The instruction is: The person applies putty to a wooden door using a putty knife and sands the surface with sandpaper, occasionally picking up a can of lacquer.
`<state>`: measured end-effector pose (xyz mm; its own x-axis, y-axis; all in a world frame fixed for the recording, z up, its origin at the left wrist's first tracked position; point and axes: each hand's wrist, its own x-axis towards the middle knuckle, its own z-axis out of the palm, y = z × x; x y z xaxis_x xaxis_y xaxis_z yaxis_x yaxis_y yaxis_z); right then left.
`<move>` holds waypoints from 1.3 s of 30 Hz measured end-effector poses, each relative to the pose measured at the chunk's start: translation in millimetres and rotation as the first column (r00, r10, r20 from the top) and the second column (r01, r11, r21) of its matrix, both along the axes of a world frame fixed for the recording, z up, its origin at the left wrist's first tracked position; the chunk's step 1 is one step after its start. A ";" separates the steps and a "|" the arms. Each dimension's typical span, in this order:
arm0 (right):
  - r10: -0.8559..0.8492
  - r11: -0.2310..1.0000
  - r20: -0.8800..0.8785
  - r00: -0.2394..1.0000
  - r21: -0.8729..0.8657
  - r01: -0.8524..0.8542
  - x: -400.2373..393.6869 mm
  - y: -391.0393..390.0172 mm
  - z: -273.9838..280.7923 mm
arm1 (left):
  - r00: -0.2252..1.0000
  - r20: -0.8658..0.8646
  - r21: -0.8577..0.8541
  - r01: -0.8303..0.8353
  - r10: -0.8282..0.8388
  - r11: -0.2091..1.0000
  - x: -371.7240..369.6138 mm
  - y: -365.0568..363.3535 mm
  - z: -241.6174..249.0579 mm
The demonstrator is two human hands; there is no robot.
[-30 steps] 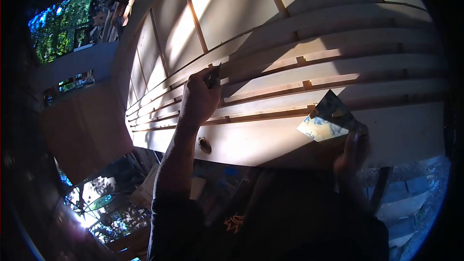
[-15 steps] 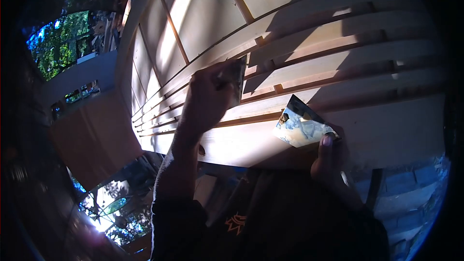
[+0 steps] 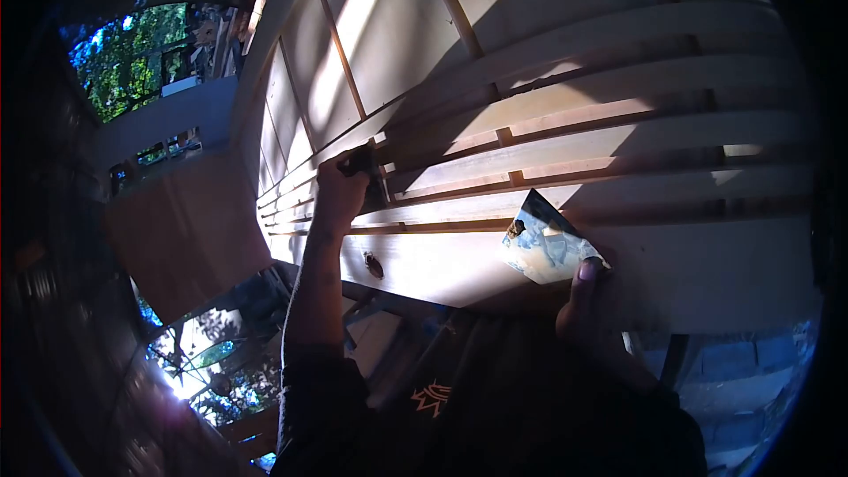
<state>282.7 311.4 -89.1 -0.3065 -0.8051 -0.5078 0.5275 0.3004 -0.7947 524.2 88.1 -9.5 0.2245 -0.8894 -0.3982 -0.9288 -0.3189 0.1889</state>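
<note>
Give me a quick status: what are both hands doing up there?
Left hand grips a small dark tool against the wooden slats. Right hand holds a smeared flat scraper. Nothing blocking either.

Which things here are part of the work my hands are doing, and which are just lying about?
In use:
- left hand pressing a small dark scraper into the seam between planks
- right hand holding a smeared putty knife
- wooden planked hull being worked on

Lying about:
- brown board leaning at left
- trees beyond
- dark knot hole in the lowest plank
</note>
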 end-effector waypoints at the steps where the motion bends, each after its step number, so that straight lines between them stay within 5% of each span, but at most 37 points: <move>1: 0.009 1.000 0.022 1.000 0.001 -0.009 0.0 -0.3 -0.7 | 0.999 0.046 0.034 0.027 -0.029 0.999 -14.7 2.2 3.1; 3: 0.039 0.999 0.042 0.998 -0.003 -0.038 -7.2 -4.8 6.6 | 0.980 -0.008 -0.055 0.200 -0.201 0.978 -40.5 10.7 2.3; 11: 0.043 0.997 0.019 0.999 -0.059 -0.042 -9.6 -8.3 7.9 | 0.910 -0.128 -0.005 0.397 -0.394 0.918 -132.7 17.7 11.7; 12: 0.047 0.997 0.002 0.999 -0.064 -0.046 -10.4 -8.8 8.5 | 0.869 -0.115 -0.110 0.470 -0.481 0.876 -119.6 17.4 2.4; 17: -0.002 0.999 -0.047 0.999 -0.052 0.000 -7.0 -6.5 6.5 | 0.939 -0.181 0.203 0.328 -0.294 0.923 -60.2 -31.9 42.4; 19: 0.004 0.999 -0.045 0.999 -0.032 -0.005 -10.3 -9.8 12.2 | 0.881 -0.301 0.187 0.429 -0.364 0.884 -32.0 -52.9 47.8; 23: 0.018 0.998 -0.102 0.995 -0.060 -0.024 -10.6 -13.3 12.2 | 0.843 -0.262 0.385 0.538 -0.470 0.750 -16.2 -91.4 38.6; 30: -0.022 0.998 -0.143 0.990 -0.061 0.013 -16.9 -15.8 21.5 | 0.829 -0.382 0.352 0.538 -0.408 0.766 -50.1 -99.5 34.8; 39: -0.129 0.983 -0.183 0.975 -0.151 0.102 -9.3 -16.0 14.7 | 0.699 -0.446 0.355 0.711 -0.559 0.607 -98.0 -122.1 11.9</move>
